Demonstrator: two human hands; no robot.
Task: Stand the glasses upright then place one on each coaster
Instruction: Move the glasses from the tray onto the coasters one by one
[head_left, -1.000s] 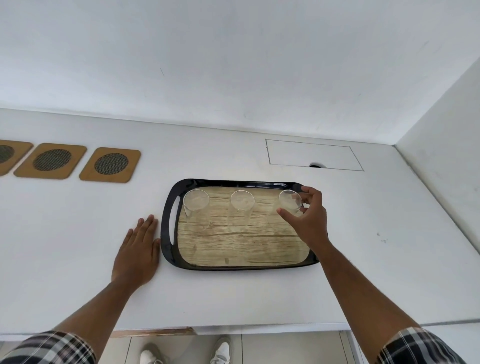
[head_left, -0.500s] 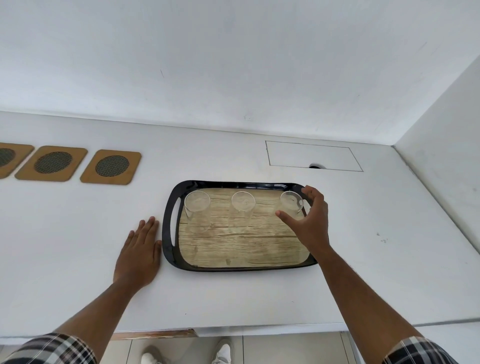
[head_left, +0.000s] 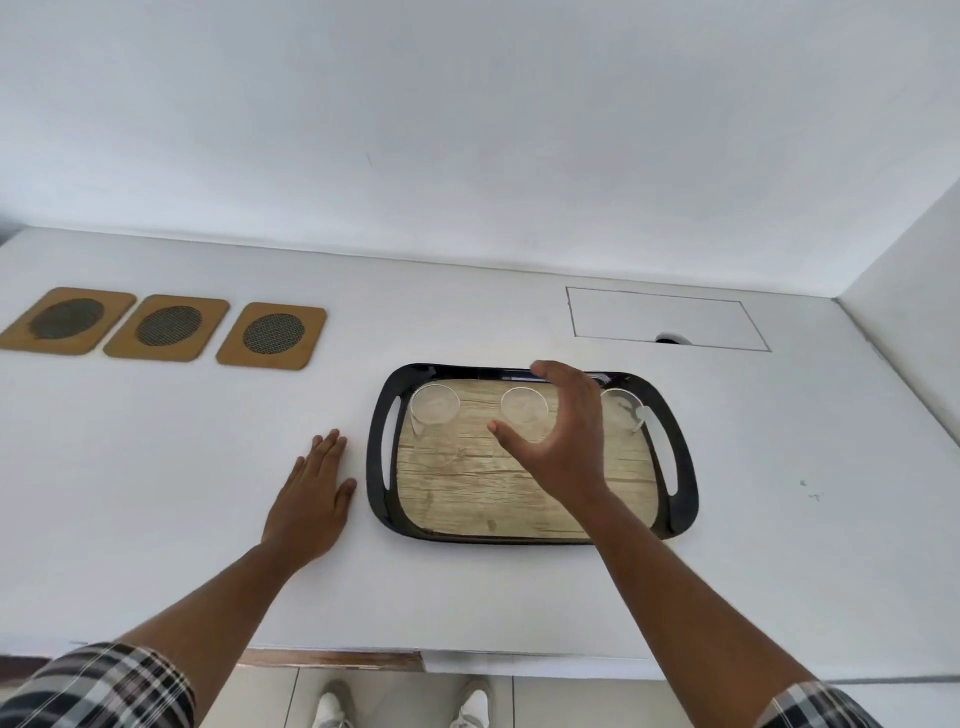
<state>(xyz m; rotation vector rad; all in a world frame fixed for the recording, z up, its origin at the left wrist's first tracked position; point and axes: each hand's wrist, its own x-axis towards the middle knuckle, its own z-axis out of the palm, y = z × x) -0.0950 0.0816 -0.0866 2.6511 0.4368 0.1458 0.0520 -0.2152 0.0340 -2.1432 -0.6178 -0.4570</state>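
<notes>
Three clear glasses stand upright in a row along the far side of a black tray (head_left: 378, 457) with a wood-look floor: the left glass (head_left: 434, 410), the middle glass (head_left: 522, 408) and the right glass (head_left: 623, 410). My right hand (head_left: 563, 441) hovers open over the tray, fingers curved around the middle glass and apart from it. The right glass stands free behind that hand. My left hand (head_left: 311, 488) lies flat on the white counter, just left of the tray. Three tan coasters (head_left: 271, 335) with dark mesh centres lie in a row at the far left.
A white counter (head_left: 156, 493) bears everything, with walls behind and to the right. A rectangular hatch outline (head_left: 665, 317) with a small notch sits behind the tray. The counter's front edge is near me, with floor and shoes below.
My right hand has let go of the right glass and moved left toward the middle glass. The view has shifted, so all three coasters show. The left hand stays flat.
</notes>
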